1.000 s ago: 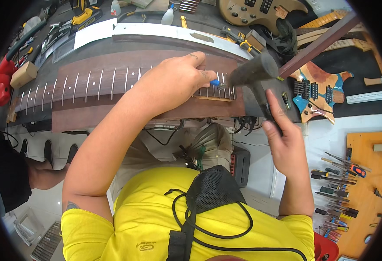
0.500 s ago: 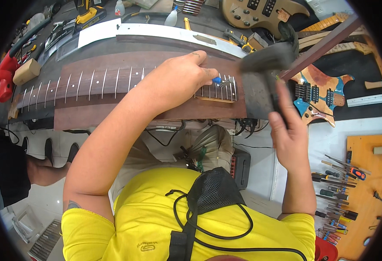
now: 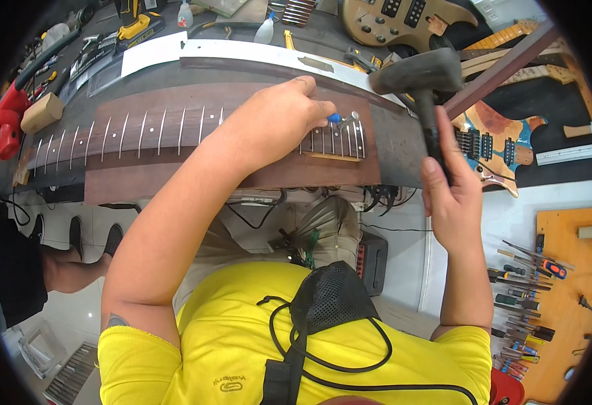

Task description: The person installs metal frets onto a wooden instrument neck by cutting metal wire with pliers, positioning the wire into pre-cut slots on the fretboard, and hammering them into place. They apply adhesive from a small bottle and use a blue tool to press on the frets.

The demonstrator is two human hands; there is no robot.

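My left hand [image 3: 286,108] is closed around a small blue-handled tool [image 3: 337,118] with a metal head, whose exact kind I cannot make out. Its metal end is over the last frets of a dark wooden fretboard [image 3: 128,135], near the board's right end. Whether the tool touches a fret is unclear, and my left hand and forearm cover the middle of the board. In my right hand [image 3: 452,192] is the handle of a black mallet [image 3: 416,72]. The mallet's head is up to the right of the fretboard, apart from the blue-handled tool.
A reddish-brown board [image 3: 228,177] lies under the fretboard on the dark bench. Behind it runs a long white strip [image 3: 255,52]. A gold-brown guitar body [image 3: 377,27] and a blue-and-wood guitar [image 3: 491,142] lie beyond. Another person's leg [image 3: 73,273] shows at left.
The mallet, blurred earlier, is now sharp, its head slightly higher and farther right. My right hand has shifted a little right. The blue-handled tool's metal end has moved slightly up and turned.
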